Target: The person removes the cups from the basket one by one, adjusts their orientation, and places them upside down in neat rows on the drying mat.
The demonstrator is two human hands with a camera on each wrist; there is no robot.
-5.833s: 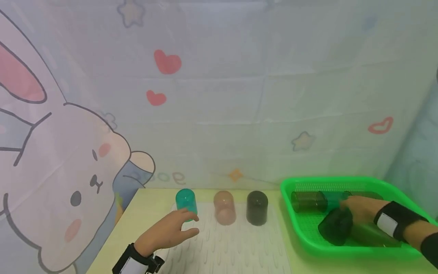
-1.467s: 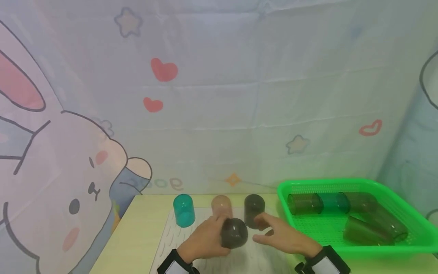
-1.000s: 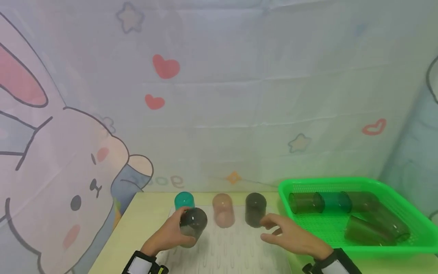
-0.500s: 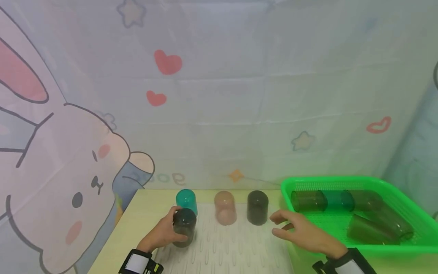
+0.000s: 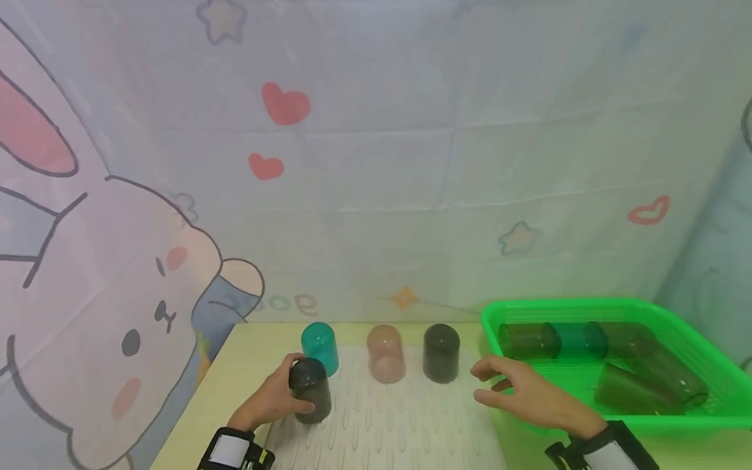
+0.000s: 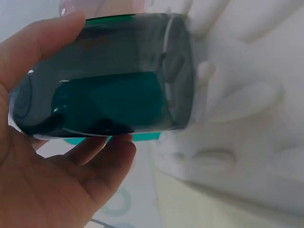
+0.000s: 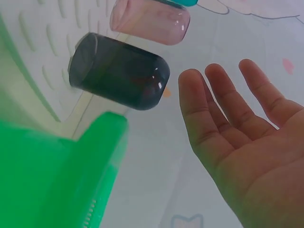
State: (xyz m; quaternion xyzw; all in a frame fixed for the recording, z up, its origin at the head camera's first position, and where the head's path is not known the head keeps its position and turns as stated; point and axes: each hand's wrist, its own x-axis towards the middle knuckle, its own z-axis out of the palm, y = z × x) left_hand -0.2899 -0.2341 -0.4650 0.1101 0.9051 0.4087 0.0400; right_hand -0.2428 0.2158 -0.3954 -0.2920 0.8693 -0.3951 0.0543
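In the head view my left hand grips an upside-down smoky grey cup between thumb and fingers, at the left of the white ribbed mat. The left wrist view shows that cup with its rim close to the mat's raised ribs; whether it touches is unclear. Just behind it stands a teal cup, partly hidden. A pink cup and another dark grey cup complete the back row, both upside down. My right hand holds nothing, fingers loosely bent, beside the basket's left rim.
A green basket sits at the right on the pale yellow table. Inside lie brownish see-through cups and a teal piece among them. A printed cloth hangs behind the table.
My right hand has left the basket; a dark cup, in my left hand by 1.5 s ago, has moved left and down to the mat before the teal cup. The right hand has drifted right.
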